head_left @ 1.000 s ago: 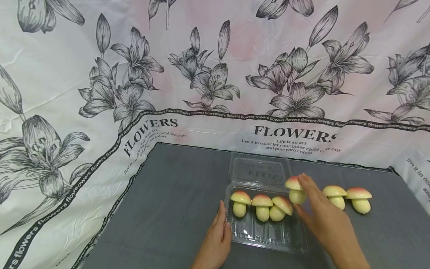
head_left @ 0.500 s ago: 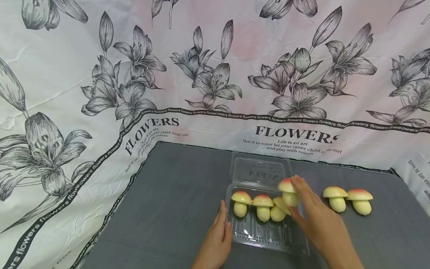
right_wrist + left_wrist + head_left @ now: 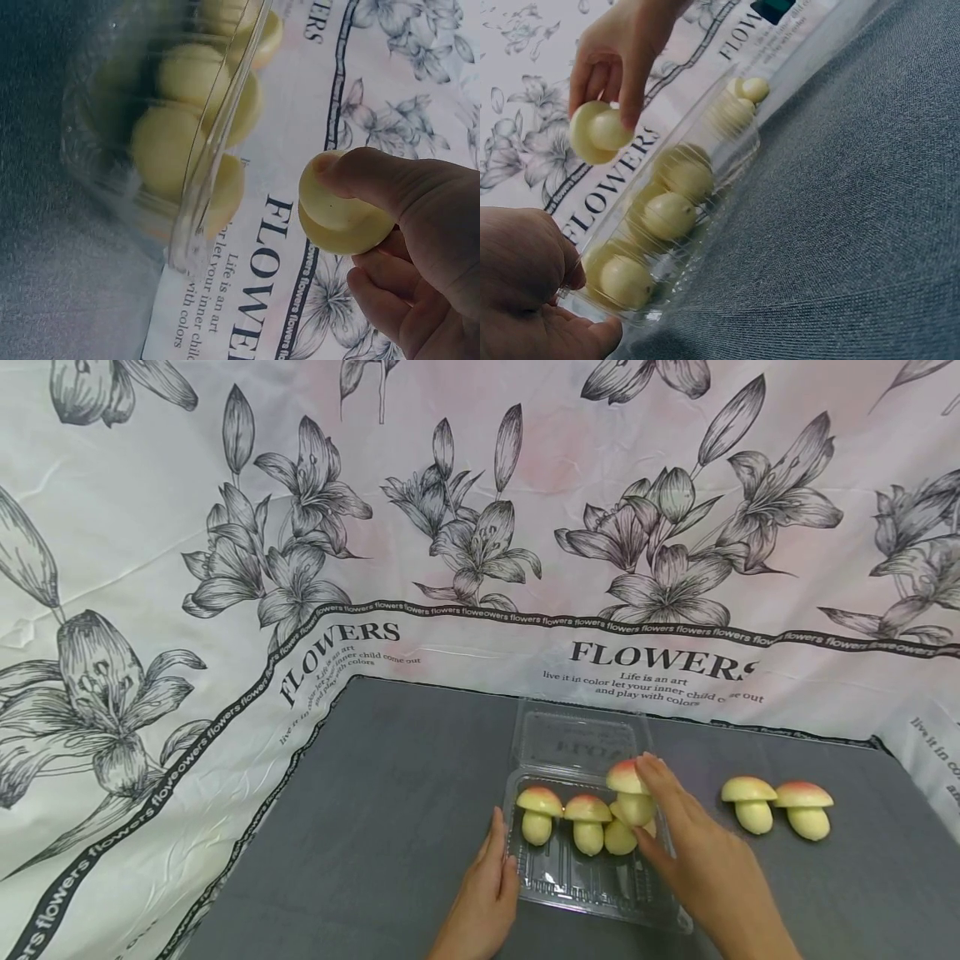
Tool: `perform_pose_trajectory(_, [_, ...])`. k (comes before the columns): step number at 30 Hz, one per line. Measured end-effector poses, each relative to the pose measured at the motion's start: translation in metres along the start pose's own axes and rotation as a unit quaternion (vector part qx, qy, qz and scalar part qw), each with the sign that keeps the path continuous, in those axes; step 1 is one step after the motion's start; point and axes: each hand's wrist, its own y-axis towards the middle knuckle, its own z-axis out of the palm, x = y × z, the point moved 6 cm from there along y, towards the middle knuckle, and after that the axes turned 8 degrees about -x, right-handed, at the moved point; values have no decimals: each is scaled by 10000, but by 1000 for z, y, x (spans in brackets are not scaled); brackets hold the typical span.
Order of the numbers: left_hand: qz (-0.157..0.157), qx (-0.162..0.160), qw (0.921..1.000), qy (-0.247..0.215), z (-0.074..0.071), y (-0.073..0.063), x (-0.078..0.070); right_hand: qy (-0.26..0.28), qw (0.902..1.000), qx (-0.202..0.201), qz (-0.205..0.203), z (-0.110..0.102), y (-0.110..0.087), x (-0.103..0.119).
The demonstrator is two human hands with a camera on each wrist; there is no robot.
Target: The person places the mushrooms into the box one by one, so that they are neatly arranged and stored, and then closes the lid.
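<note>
My right hand (image 3: 708, 860) pinches a toy mushroom (image 3: 627, 778) with a red-and-yellow cap and pale stem. It is above the right part of a clear plastic box (image 3: 581, 903). The right wrist view shows the thumb on the stem of this mushroom (image 3: 334, 206), apart from the box wall. Inside the box stand a left mushroom (image 3: 537, 817), a middle mushroom (image 3: 587, 823) and a tilted right mushroom (image 3: 619, 838), the last partly hidden behind the held one. My left hand (image 3: 483, 893) holds the left side of the box, its fingers at the rim in the left wrist view.
The box's clear lid (image 3: 577, 739) lies folded back behind it. Two more mushrooms, a nearer-left one (image 3: 752, 803) and a right one (image 3: 804, 808), sit on the grey table (image 3: 360, 827) to the right. A flower-printed cloth (image 3: 465, 652) hangs behind and at the left.
My right hand has carried its mushroom leftward from the box's right edge to over the right mushroom inside. The left hand keeps its place at the box.
</note>
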Motion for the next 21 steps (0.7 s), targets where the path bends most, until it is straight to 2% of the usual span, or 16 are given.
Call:
perform_pose_trajectory(8, [0,5,10000,-11,0,0,0,179,9994,-136,-278,2,-2,9])
perform_pose_trajectory(13, [18,10,10000,0,0,0,0,317,9991,24,-281,8,-3,13])
perform_pose_trajectory(21, [185,-70,9998,59,0,-1,-2,451,9974,76,-561,18,-6,24])
